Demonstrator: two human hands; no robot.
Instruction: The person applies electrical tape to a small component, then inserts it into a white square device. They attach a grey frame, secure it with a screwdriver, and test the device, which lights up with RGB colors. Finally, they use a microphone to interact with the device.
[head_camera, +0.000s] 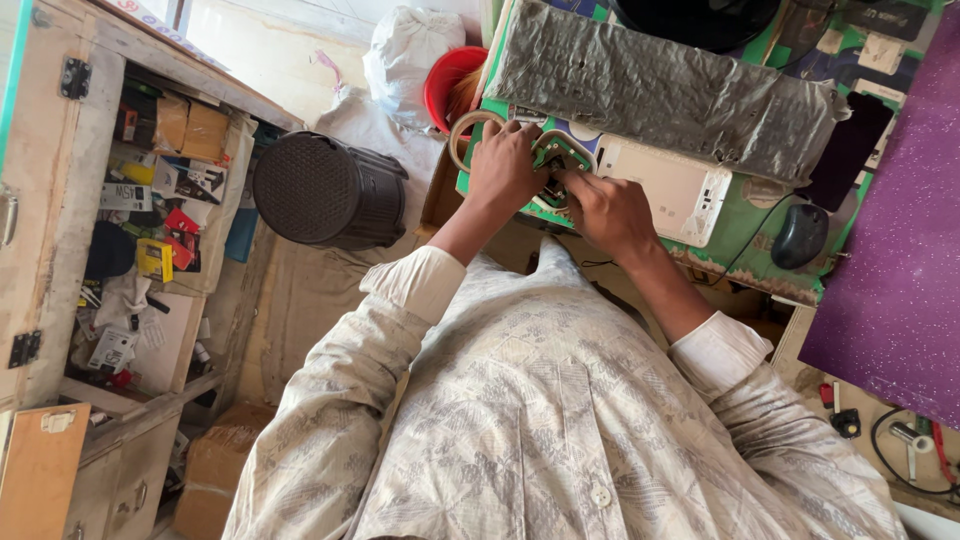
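**Both hands closed on a small green part at the near edge of the bench**

The left hand (505, 170) is curled over the green part (556, 152) from the left, fingers closed on its edge. The right hand (608, 210) meets it from the right, fingertips pinched at the same piece; whether they hold a small tool or only the part, I cannot tell. To do this well, I judge that the left hand should pin the piece flat and steady while the right works in small, controlled moves, wrists braced on the bench edge.

The part is small and flat, green with a pale curved outline, mostly hidden under the fingers. It lies on the green-topped bench (760, 215), just left of a white tablet-like device (672, 185).

A roll of tape (466, 130) sits just left of the left hand. Farther off lies a keyboard under a grey plastic cover (670, 90); to the right, a dark mouse (800, 235). A black bin (325, 190) stands on the floor at left.
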